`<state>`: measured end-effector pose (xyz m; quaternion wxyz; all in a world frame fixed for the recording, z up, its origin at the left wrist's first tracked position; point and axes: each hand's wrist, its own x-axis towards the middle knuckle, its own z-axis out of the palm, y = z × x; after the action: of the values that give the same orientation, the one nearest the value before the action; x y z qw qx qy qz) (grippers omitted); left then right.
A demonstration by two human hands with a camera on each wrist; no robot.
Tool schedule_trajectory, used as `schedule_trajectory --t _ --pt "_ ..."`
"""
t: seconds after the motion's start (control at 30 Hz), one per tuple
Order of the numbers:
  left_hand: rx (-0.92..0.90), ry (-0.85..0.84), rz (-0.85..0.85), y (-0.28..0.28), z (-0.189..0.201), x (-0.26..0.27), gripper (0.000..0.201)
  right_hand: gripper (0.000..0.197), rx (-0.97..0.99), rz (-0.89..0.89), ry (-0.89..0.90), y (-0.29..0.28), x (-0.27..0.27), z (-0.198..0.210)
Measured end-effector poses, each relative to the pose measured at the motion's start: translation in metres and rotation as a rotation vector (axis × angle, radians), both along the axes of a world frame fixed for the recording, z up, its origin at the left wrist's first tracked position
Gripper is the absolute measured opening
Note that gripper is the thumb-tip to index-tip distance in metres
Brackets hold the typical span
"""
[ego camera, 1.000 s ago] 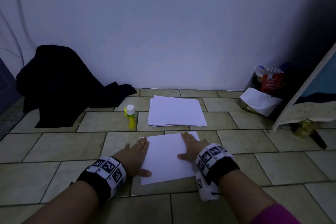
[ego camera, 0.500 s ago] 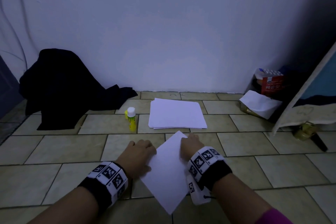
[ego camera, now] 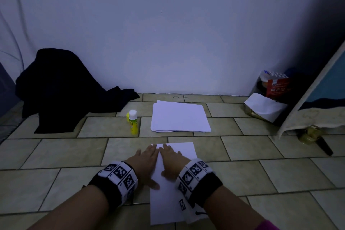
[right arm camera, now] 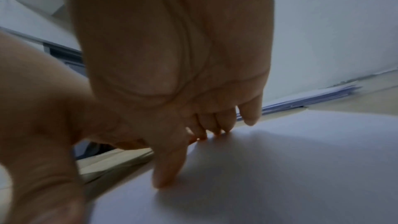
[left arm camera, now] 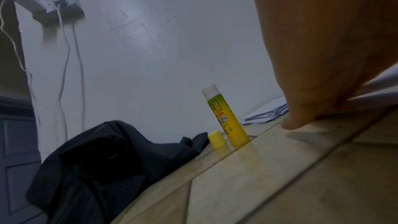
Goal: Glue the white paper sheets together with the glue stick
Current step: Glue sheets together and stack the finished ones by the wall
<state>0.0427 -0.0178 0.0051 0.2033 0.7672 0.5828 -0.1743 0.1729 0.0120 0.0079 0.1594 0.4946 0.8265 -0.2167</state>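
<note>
1. Starting at the far left, we see a dark cloth (ego camera: 61,89) heaped on the tiled floor (ego camera: 56,155) against the wall; it plays no part in the gluing.
2. Next comes the glue stick (ego camera: 133,122), standing upright on the floor with its yellow cap (left arm camera: 216,138) off and set just beside it. We judge it light, rigid and easy to tip, so we would take it round the middle of the barrel.
3. Just right of it lies a loose stack of paper (ego camera: 179,116), its edges slightly fanned. We expect these sheets to be thin, floppy and inclined to slide over one another, best lifted one at a time by a corner.
4. Nearer us, our left hand (ego camera: 144,162) lies flat with straight fingers (ego camera: 152,148) on the left edge of the white sheet (ego camera: 168,203), gripping nothing.
5. Our right hand (ego camera: 170,162) presses the same sheet just beside it, its fingers (right arm camera: 215,125) spread and flat, also holding nothing.
6. We judge the sheet creases easily and slips on smooth tile, so flat palms suit it better than a pinch.
7. At far right sit a red box (ego camera: 276,87) and crumpled paper (ego camera: 265,107).
</note>
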Motion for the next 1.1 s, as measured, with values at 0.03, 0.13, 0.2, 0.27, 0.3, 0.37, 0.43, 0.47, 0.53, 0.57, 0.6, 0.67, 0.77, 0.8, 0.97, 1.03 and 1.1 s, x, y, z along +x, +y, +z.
schedule_trajectory --t 0.03,0.13,0.2,0.27,0.3,0.37,0.43,0.47,0.53,0.57,0.6,0.67,0.77,0.8,0.97,1.03,1.1 --pt "0.000 0.005 0.001 -0.001 0.000 -0.001 0.119 0.088 -0.023 -0.002 -0.006 0.001 0.005 0.003" --pt "0.001 0.006 0.002 0.000 0.000 -0.001 0.117 0.094 -0.041 -0.072 -0.040 0.007 0.028 0.007" --pt "0.001 0.011 -0.006 0.000 0.001 -0.001 0.117 0.095 -0.033 -0.128 -0.070 0.011 0.044 0.008" --pt "0.002 0.013 -0.012 0.000 0.001 -0.002 0.117 0.099 -0.032 -0.157 -0.088 0.013 0.053 0.009" --pt "0.008 0.013 -0.012 -0.002 0.002 -0.002 0.117 0.100 -0.028 -0.159 -0.099 0.013 0.054 0.011" --pt "0.025 0.023 -0.012 -0.004 0.004 -0.002 0.115 0.101 -0.003 -0.164 -0.115 0.013 0.050 0.014" --pt "0.056 0.034 0.006 -0.006 0.010 -0.001 0.105 0.095 0.061 -0.222 -0.125 0.012 0.044 0.019" --pt "0.100 0.035 0.016 -0.005 0.014 -0.001 0.093 0.089 0.119 -0.237 -0.139 0.012 0.042 0.021" --pt "0.186 0.036 0.043 -0.005 0.023 0.000 0.067 0.068 0.209 -0.198 -0.180 0.011 0.036 0.024" --pt "0.198 0.042 0.051 -0.005 0.027 0.000 0.057 0.056 0.219 -0.176 -0.184 0.011 0.032 0.023" --pt "0.205 0.053 0.045 -0.006 0.028 0.001 0.047 0.048 0.210 -0.164 -0.172 0.010 0.029 0.022" --pt "0.230 0.075 0.008 -0.007 0.026 0.000 0.032 0.044 0.191 -0.143 -0.143 0.007 0.021 0.017" --pt "0.261 0.005 0.004 -0.007 0.018 -0.007 0.059 0.049 0.193 -0.096 -0.116 0.003 0.013 0.009" --pt "0.238 -0.017 0.014 -0.006 0.014 -0.010 0.078 0.054 0.184 -0.063 -0.107 0.003 0.011 0.007" --pt "0.020 0.021 0.075 -0.001 0.001 -0.024 0.124 0.080 0.134 0.075 -0.075 0.007 0.014 0.003" --pt "-0.005 0.000 0.083 -0.002 -0.002 -0.029 0.127 0.090 0.096 0.058 -0.064 0.013 0.027 0.003" --pt "-0.024 0.002 0.074 -0.002 -0.003 -0.035 0.136 0.101 0.037 0.018 -0.091 0.021 0.047 0.003"
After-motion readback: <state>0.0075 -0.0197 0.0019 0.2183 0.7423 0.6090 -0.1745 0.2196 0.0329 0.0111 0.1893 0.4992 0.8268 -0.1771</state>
